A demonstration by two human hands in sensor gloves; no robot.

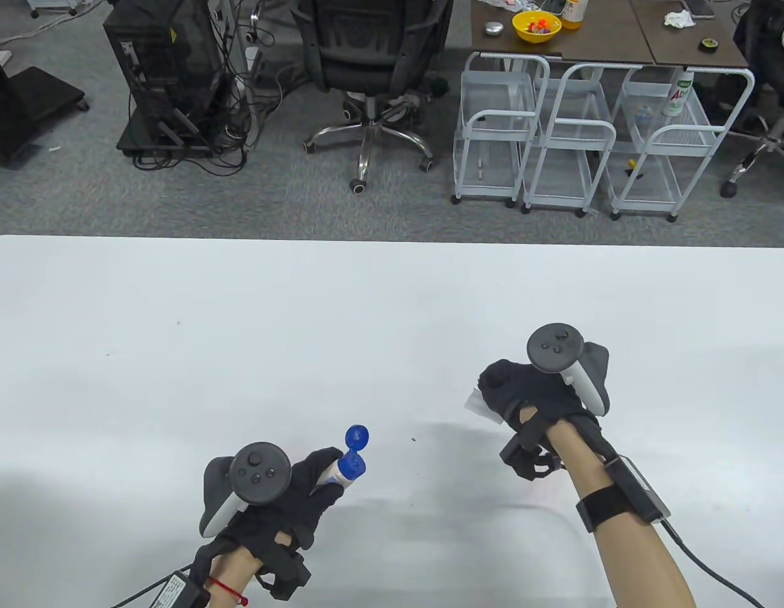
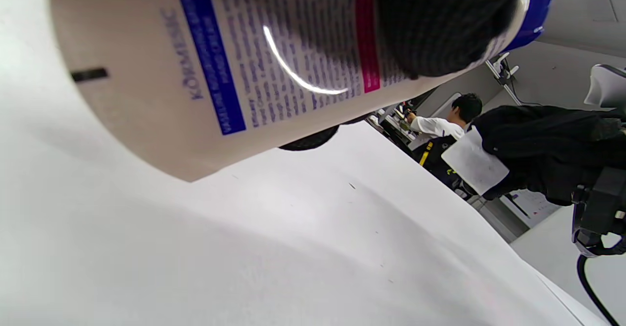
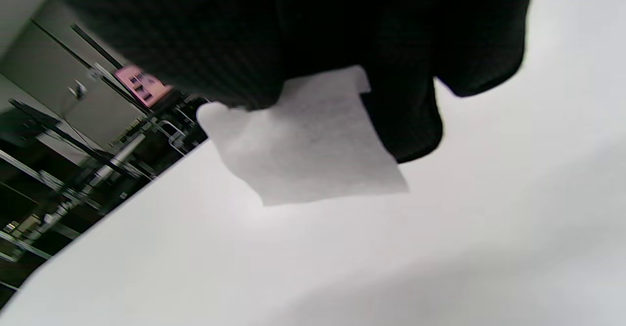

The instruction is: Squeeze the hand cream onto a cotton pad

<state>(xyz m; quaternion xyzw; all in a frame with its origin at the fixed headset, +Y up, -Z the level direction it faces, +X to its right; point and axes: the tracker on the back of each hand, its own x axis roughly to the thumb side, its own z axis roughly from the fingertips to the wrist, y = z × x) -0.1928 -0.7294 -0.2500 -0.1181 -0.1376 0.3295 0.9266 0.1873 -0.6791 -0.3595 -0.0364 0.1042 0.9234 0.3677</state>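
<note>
My left hand (image 1: 306,484) grips a white hand cream tube (image 1: 338,474) with a blue flip cap (image 1: 356,437) that stands open, nozzle pointing up and right, above the table. The tube's printed body fills the left wrist view (image 2: 234,57), with a gloved finger (image 2: 440,18) across it near the cap. My right hand (image 1: 509,389) holds a white square cotton pad (image 1: 477,403) above the table; most of it is hidden under the fingers. The pad shows clearly in the right wrist view (image 3: 308,145) and in the left wrist view (image 2: 474,162). The two hands are well apart.
The white table (image 1: 240,329) spans the view. Beyond its far edge are an office chair (image 1: 373,69), a black computer case (image 1: 164,76) and white wire carts (image 1: 556,139). Cables run from both wrists.
</note>
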